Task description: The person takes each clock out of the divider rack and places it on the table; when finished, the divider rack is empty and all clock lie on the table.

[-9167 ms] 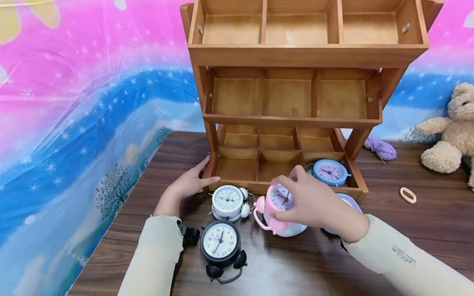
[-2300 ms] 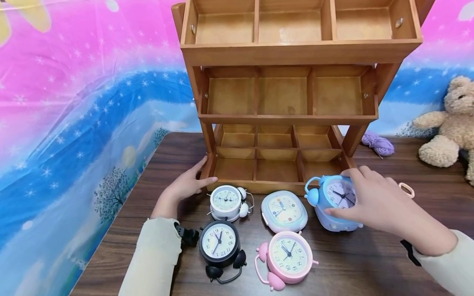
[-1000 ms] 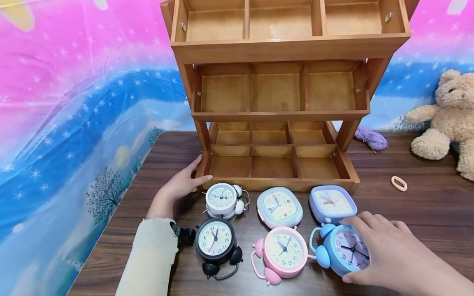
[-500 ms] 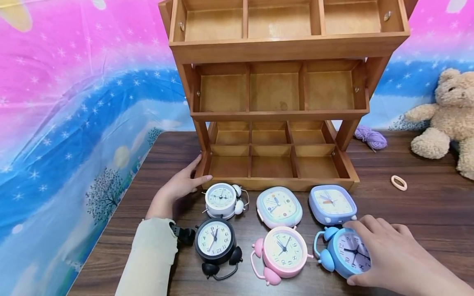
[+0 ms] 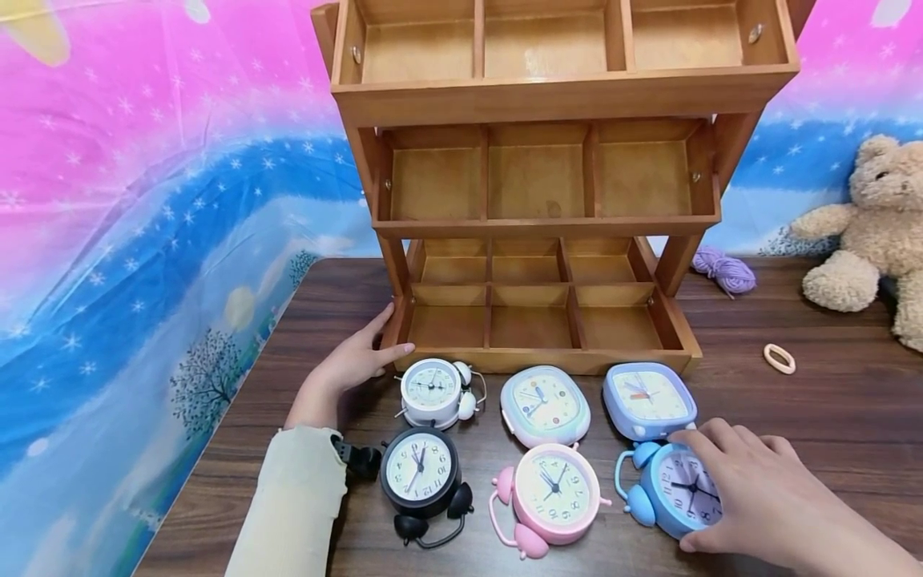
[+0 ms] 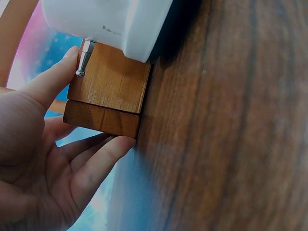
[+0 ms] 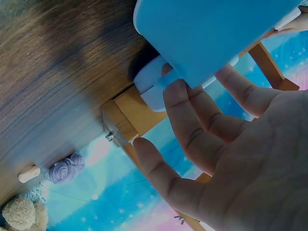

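At the lower right, my right hand [image 5: 757, 493] grips a blue twin-bell alarm clock [image 5: 674, 490] that lies face up, thumb and fingers round its rim. The right wrist view shows my fingertips at the blue clock's side [image 7: 216, 33]. My left hand [image 5: 356, 353] holds the left front corner of the wooden shelf [image 5: 548, 361], with the thumb at the front and the fingers along the side. Near that thumb lies a white twin-bell clock [image 5: 430, 386], above a black one [image 5: 420, 469]. A pastel clock [image 5: 544, 405], a pink twin-bell clock [image 5: 557, 490] and a lavender clock [image 5: 649, 401] lie face up.
The shelf's upper tiers [image 5: 548, 172] rise behind the clocks, their compartments bare. On the right of the dark wooden table [image 5: 829, 433] are a small wooden ring [image 5: 779, 359], purple yarn [image 5: 724, 271] and a teddy bear [image 5: 887, 224]. A printed cloth [image 5: 180, 240] hangs behind.
My right hand let go of the pink clock on the table, then brought the blue clock from the bottom right compartment to below the lavender one. My left hand stayed at the shelf corner.
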The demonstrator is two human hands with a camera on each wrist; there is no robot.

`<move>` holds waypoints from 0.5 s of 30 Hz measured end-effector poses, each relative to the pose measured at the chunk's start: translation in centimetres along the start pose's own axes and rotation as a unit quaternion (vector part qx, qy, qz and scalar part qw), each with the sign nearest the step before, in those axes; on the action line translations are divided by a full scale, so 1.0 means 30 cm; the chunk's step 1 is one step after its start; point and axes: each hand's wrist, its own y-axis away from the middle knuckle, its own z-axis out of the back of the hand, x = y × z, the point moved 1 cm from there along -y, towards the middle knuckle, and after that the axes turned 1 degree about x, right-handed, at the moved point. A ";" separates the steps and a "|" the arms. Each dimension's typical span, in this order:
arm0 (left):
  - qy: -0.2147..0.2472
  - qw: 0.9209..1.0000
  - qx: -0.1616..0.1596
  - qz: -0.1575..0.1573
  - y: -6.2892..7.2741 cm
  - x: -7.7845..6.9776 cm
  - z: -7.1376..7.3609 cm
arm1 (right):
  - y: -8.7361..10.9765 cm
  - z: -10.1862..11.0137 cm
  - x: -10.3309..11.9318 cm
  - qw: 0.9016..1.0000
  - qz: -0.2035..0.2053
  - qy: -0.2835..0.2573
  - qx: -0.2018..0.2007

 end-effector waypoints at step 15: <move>-0.004 1.000 0.007 -0.010 -0.017 -0.006 -0.012 | 0.006 -0.015 -0.011 1.000 -0.005 -0.003 0.016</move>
